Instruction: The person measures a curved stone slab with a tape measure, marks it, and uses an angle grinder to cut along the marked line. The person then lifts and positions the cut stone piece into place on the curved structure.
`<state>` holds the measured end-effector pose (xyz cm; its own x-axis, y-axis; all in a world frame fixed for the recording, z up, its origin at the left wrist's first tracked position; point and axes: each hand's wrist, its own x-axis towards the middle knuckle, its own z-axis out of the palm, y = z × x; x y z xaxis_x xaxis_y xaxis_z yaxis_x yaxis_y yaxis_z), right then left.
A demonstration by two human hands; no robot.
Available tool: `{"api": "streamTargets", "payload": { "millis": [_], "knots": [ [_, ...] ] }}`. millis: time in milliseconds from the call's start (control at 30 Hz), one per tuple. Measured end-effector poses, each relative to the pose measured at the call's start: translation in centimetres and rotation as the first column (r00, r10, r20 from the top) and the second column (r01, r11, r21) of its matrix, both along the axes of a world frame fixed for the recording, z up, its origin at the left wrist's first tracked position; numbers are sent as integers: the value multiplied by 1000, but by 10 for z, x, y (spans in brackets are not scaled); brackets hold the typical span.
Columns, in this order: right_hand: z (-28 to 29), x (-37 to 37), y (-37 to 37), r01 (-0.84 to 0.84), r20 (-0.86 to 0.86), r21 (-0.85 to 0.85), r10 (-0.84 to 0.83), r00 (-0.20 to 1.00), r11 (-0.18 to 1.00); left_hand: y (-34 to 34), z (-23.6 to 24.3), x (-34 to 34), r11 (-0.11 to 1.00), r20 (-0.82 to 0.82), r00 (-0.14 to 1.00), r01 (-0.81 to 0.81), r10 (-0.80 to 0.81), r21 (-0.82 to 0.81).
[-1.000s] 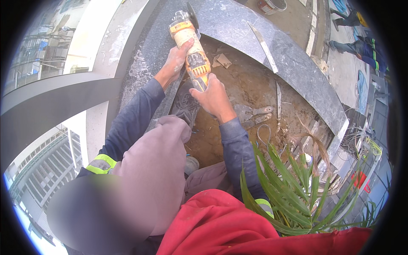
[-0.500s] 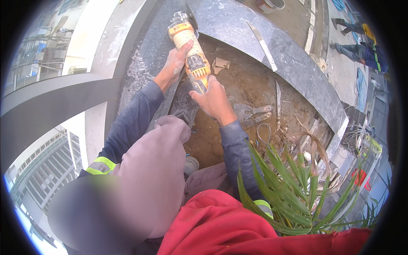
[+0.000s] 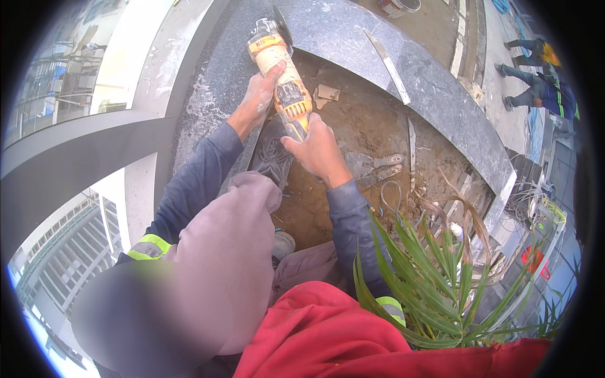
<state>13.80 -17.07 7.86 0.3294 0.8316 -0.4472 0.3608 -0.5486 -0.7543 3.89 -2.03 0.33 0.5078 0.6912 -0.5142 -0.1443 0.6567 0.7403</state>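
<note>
The grinder (image 3: 287,88), in the head view, points away from the person, its head over the grey slab (image 3: 372,44) and its tail over the dirt (image 3: 362,135). It is turned so that the disc (image 3: 282,26) stands nearly edge-on at the right of the head; whether the disc touches the slab or spins, I cannot tell.

The left hand (image 3: 258,94) is closed around the body behind the head, thumb side uppermost. That grip presumably carries the weight of the front and steers it, with the fingers set back from the disc. The right hand (image 3: 319,151) is wrapped around the narrow tail, one finger lying forward along it, likely to steady the rear and resist twisting; its other fingers are partly hidden. Both arms reach well forward, which seems to hold the disc apart from the body and the bent knee (image 3: 255,189).

A pale strip (image 3: 387,66) lies across the slab, well to the right of the disc. Broken scraps (image 3: 326,94) lie on the dirt just right of the grinder. Two scrapers (image 3: 378,164) rest side by side near the right hand, perhaps put there to be within reach, and palm leaves (image 3: 435,277) spread beside the right sleeve (image 3: 356,220).
</note>
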Motion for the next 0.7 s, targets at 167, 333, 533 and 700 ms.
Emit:
{"api": "streamTargets", "payload": {
  "millis": [167, 333, 533, 700],
  "knots": [
    [-2, 0, 1, -4, -8, 8, 4, 1000, 1000, 1, -1, -2, 1000, 17, 1000, 10, -10, -2],
    [3, 1, -2, -10, -6, 0, 10, 1000, 1000, -2, -2, -2, 1000, 14, 1000, 20, -20, 1],
    [10, 0, -6, 1, -18, -17, -1, 1000, 1000, -5, -5, -3, 1000, 21, 1000, 12, -12, -9],
    [11, -2, -9, 4, -16, -28, -5, 1000, 1000, -7, -11, -6, 998, 20, 1000, 7, -6, -57]
  ]
}}
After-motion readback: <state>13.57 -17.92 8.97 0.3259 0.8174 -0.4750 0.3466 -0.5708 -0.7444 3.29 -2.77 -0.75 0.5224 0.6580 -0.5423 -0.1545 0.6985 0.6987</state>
